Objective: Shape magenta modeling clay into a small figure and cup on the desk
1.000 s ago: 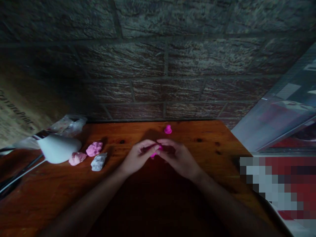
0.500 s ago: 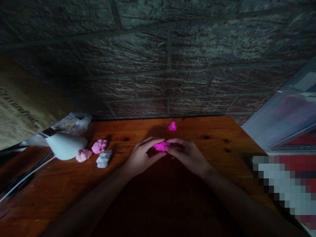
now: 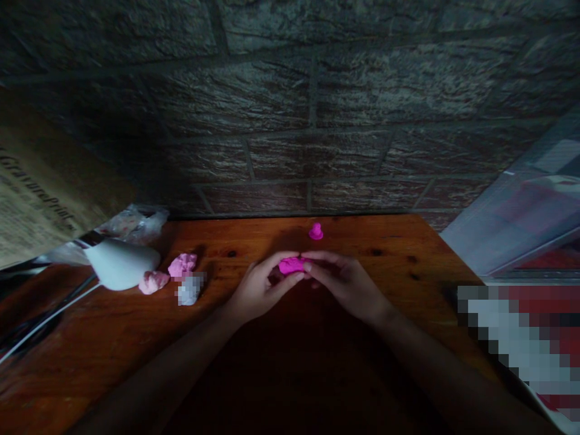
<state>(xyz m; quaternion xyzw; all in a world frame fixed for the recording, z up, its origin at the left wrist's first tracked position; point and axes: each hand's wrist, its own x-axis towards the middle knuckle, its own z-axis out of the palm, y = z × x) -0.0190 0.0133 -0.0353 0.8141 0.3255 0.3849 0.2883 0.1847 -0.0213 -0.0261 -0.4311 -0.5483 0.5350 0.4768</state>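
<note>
A bright pink lump of modelling clay (image 3: 292,265) is pinched between my two hands above the wooden table. My left hand (image 3: 259,285) has its thumb and fingers closed on the lump's left side. From the right, the thumb and fingertips of my right hand (image 3: 347,279) press on its other end. Beyond my hands, a small bright pink clay piece (image 3: 316,231) with a wider base stands near the wall. To the left lie two paler pink clay lumps (image 3: 182,265) (image 3: 153,282) and a whitish lump (image 3: 190,290), partly blurred out.
A white lamp-like object (image 3: 121,264) with a cable lies on the wooden table (image 3: 235,232) at left, beside a crumpled plastic bag (image 3: 136,223) and a brown printed paper sheet (image 3: 36,187). A stone-pattern wall (image 3: 272,90) rises behind. At right are a translucent panel (image 3: 512,211) and a pixelated area.
The pink clay between my fingers has turned and looks longer and smoother. My hands stay nearly in place, and the view has shifted slightly.
</note>
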